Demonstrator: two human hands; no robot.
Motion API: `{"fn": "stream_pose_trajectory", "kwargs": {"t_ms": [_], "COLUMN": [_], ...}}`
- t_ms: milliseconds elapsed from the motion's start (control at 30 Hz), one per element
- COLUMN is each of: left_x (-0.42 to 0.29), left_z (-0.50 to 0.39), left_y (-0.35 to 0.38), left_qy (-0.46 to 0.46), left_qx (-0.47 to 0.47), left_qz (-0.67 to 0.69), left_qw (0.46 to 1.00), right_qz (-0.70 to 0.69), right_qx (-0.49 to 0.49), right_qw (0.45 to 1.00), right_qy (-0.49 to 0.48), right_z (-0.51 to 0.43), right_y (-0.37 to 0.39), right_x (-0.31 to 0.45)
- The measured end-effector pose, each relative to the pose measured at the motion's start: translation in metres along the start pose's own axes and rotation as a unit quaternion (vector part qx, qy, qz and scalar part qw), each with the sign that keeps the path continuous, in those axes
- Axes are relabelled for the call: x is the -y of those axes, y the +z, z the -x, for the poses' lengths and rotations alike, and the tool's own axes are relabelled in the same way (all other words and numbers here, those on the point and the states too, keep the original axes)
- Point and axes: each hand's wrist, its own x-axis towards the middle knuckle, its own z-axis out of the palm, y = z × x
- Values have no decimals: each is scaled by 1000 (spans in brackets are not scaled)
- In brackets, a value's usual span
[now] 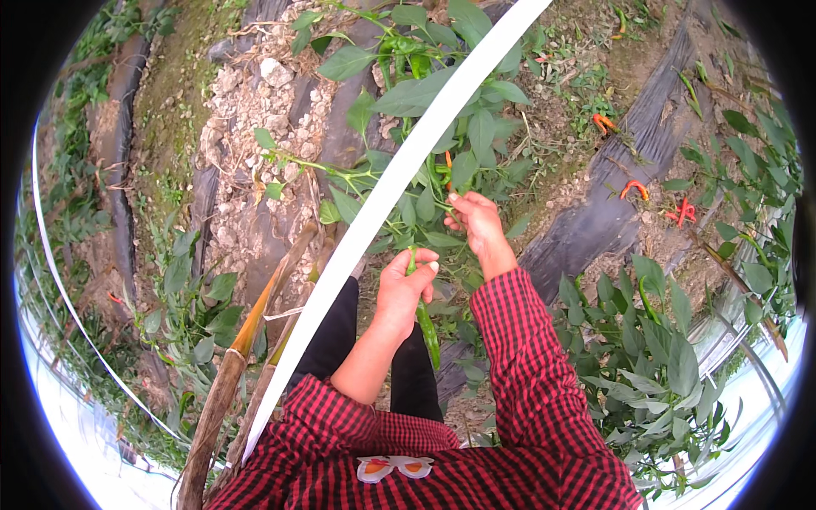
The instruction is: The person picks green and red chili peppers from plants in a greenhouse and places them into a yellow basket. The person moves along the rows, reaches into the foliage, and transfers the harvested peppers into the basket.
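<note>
My left hand [403, 290] is closed around a long green chili pepper [428, 335]. The pepper's stem end shows above the fingers, and its body hangs below them. Up and to the right, my right hand [478, 223] has thumb and fingers pinched at a thin green stem of the chili plant [417, 95]; the exact grip is partly hidden. Just beyond those fingertips hang an orange chili [448, 166] and green ones among the leaves. More green chilies [400, 54] hang higher on the plant.
A white strap [408, 166] crosses the view diagonally in front of the plant. Bamboo poles [236, 357] stand at my left. Red chilies [634, 189] lie on the ground and black plastic mulch [574, 236] at right. Another leafy chili plant [656, 338] grows near my right elbow.
</note>
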Motion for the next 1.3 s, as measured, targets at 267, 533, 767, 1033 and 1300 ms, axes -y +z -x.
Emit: {"fn": "stream_pose_trajectory", "kwargs": {"t_ms": [267, 533, 767, 1033, 1300], "left_x": [4, 6, 7, 14, 15], "left_z": [-4, -5, -9, -14, -12], "left_y": [-5, -2, -7, -12, -15], "left_qy": [22, 44, 46, 23, 21], "left_qx": [-40, -48, -85, -147, -148], "left_qz": [-4, 21, -6, -57, -81], "left_qw": [999, 998, 995, 987, 985], "right_qz": [-221, 81, 566, 392, 389], "right_qx": [-177, -103, 35, 188, 265], "right_qw": [946, 973, 808, 875, 835], "right_qy": [-160, -192, -163, -214, -285], "right_z": [28, 21, -21, 91, 120], "right_y": [-7, -55, 0, -2, 11], "right_x": [-7, 27, 13, -27, -22]}}
